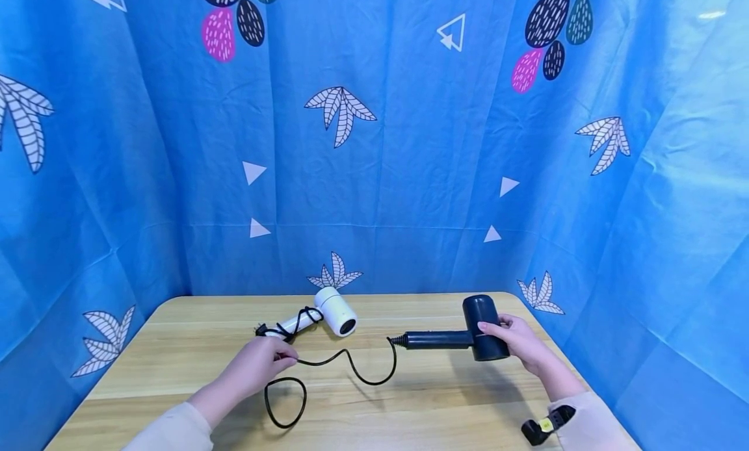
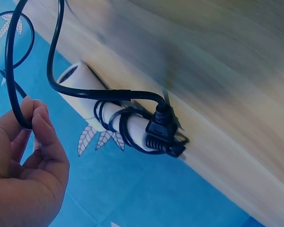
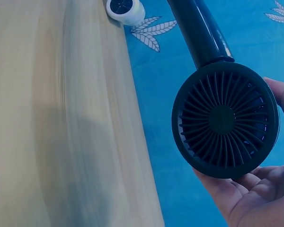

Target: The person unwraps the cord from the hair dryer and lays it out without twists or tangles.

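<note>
My right hand grips the barrel of a black hair dryer, held above the right side of the table with its handle pointing left. In the right wrist view, the dryer's round ribbed grille faces the camera. A black power cord runs slack from the handle to my left hand, which pinches it between thumb and fingers. Below that hand the cord hangs in a loop. A black plug shows at the cord's end in the left wrist view, in front of a white hair dryer's handle.
The white hair dryer lies near the back edge of the wooden table, its own black cord wound round its handle. A blue patterned curtain hangs behind and along both sides.
</note>
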Demonstrator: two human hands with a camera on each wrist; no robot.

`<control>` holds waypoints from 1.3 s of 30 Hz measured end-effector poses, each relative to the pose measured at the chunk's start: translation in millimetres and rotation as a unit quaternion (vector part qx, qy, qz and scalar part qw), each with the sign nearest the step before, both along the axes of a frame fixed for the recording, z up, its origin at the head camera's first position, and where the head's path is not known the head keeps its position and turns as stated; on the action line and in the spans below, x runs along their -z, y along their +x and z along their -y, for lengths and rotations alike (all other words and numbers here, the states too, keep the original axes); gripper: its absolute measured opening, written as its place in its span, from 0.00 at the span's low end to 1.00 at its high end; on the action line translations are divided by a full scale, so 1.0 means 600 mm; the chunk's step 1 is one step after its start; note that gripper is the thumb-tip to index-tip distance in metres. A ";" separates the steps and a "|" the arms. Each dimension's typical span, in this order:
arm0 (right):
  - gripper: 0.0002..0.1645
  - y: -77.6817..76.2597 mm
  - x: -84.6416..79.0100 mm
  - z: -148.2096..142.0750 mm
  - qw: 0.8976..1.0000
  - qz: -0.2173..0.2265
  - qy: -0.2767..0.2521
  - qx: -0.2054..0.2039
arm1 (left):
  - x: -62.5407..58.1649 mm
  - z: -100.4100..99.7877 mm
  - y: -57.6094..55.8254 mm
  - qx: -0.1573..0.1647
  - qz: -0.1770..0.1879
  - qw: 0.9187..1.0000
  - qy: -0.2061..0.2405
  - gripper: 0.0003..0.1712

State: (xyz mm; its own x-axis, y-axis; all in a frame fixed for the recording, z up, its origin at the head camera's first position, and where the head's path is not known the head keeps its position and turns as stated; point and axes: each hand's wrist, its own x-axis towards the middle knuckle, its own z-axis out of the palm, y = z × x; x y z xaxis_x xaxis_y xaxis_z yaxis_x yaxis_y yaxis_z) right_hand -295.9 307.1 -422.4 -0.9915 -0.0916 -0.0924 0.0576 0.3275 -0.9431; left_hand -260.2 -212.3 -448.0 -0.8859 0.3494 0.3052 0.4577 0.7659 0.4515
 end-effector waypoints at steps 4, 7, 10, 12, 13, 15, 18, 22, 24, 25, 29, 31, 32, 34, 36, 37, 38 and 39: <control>0.46 0.001 0.001 -0.007 1.000 0.002 0.014 0.014 | -0.003 0.012 0.002 -0.005 0.008 1.000 -0.003 0.04; 0.46 0.004 0.002 -0.012 1.000 0.002 0.021 0.014 | -0.005 0.020 0.002 -0.007 0.010 1.000 -0.008 0.04; 0.47 0.006 0.002 -0.020 1.000 0.000 0.025 0.006 | -0.007 0.028 0.003 -0.012 0.015 1.000 -0.008 0.04; 0.46 0.007 0.003 -0.023 1.000 0.004 0.022 0.008 | -0.008 0.034 0.003 -0.020 0.019 1.000 -0.008 0.05; 0.45 0.007 0.004 -0.026 1.000 0.006 0.021 0.009 | -0.009 0.036 0.003 -0.024 0.022 0.999 -0.008 0.05; 0.44 0.008 0.005 -0.029 1.000 0.009 0.017 0.009 | -0.011 0.041 0.004 -0.034 0.029 0.999 -0.007 0.05; 0.43 0.009 0.007 -0.033 1.000 0.016 0.015 0.017 | -0.014 0.047 0.003 -0.045 0.033 0.998 -0.011 0.05; 0.45 0.011 0.007 -0.040 0.999 0.021 0.022 0.024 | -0.018 0.058 0.002 -0.042 0.018 0.999 -0.020 0.06; 0.45 0.013 0.007 -0.043 0.999 0.024 0.022 0.025 | -0.021 0.064 0.002 -0.034 0.000 0.999 -0.024 0.07; 0.45 0.014 0.006 -0.045 0.999 0.025 0.021 0.023 | -0.023 0.067 0.002 -0.032 -0.007 0.999 -0.024 0.07; 0.46 0.017 0.005 -0.053 0.999 0.031 0.018 0.014 | -0.032 0.080 0.004 -0.029 -0.024 0.999 -0.026 0.08; 0.46 0.017 0.007 -0.059 0.999 0.033 0.020 0.011 | -0.036 0.086 0.006 -0.030 -0.023 0.999 -0.025 0.08; 0.46 0.017 0.008 -0.062 0.999 0.035 0.020 0.010 | -0.037 0.089 0.006 -0.032 -0.019 0.999 -0.025 0.08; 0.46 0.016 0.012 -0.068 0.999 0.036 0.020 0.008 | -0.037 0.094 0.006 -0.033 -0.012 0.999 -0.024 0.08; 0.46 0.016 0.016 -0.074 0.999 0.037 0.021 0.008 | -0.035 0.100 0.005 -0.033 -0.008 0.999 -0.024 0.08; 0.46 0.016 0.018 -0.076 0.999 0.039 0.021 0.008 | -0.035 0.103 0.005 -0.032 -0.006 0.999 -0.023 0.08; 0.46 0.016 0.019 -0.079 0.999 0.041 0.022 0.009 | -0.034 0.106 0.005 -0.031 -0.006 0.999 -0.023 0.08; 0.46 0.016 0.020 -0.081 0.999 0.042 0.025 0.009 | -0.033 0.110 0.005 -0.030 -0.005 0.999 -0.025 0.08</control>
